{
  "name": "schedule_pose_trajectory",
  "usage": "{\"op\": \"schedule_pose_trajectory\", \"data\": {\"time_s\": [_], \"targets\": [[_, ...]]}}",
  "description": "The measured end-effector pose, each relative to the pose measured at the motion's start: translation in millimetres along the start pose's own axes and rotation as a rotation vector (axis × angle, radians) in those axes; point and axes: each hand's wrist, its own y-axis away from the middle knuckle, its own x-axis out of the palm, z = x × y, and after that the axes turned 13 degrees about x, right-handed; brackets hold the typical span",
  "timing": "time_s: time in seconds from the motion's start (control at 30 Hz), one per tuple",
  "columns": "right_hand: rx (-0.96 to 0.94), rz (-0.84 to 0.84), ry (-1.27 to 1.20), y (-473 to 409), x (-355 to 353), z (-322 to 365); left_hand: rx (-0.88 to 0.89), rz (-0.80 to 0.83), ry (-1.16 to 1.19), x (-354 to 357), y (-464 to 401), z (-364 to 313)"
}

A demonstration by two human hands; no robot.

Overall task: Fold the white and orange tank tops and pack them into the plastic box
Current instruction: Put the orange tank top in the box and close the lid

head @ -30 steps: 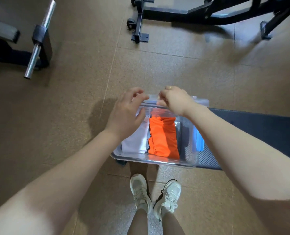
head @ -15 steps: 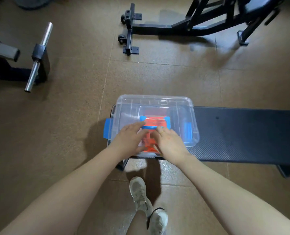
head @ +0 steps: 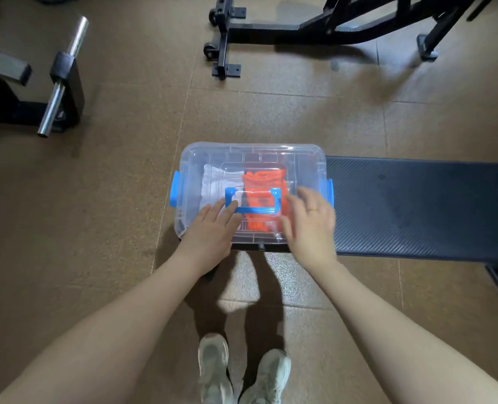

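Steel bar [head: 62, 77] on its black stand far left on the floor. Plastic box [head: 253, 158] sits lidded on the left end of the table [head: 422, 205]. Inside: white tank top [head: 214, 185] left, orange tank top [head: 263, 182] right, both folded. My left hand [head: 212, 225] lies flat on the lid, fingers straight, touching the blue handle [head: 253, 201]. My right hand [head: 310, 220], fingers spread, rests on the lid. Hands apart.
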Motion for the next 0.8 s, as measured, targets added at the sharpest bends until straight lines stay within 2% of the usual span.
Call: {"op": "schedule_pose_trajectory", "data": {"time_s": [0.03,0.1,0.2,0.27,0.33,0.5,0.8], "targets": [[0.166,-0.005,-0.04,-1,-3,-8,0.001,-0.005,0.034,2,3,1],[0.462,0.105,-0.189,-8,-5,-21,0.054,-0.066,0.037,7,6,6],[0.606,0.317,-0.486,-23,1,-31,0.075,-0.073,0.014,1,2,14],[0.684,0.321,-0.638,-27,15,-39,0.072,-0.03,0.021,1,1,16],[0.721,0.294,-0.725,-29,34,-54,0.054,0.012,0.028,3,1,18],[0.792,0.222,-0.782,-28,3,-28,0.055,0.056,0.055,3,-5,18],[0.622,0.072,-0.473,-30,0,-20,0.037,0.137,0.064,-8,-9,16]]}}
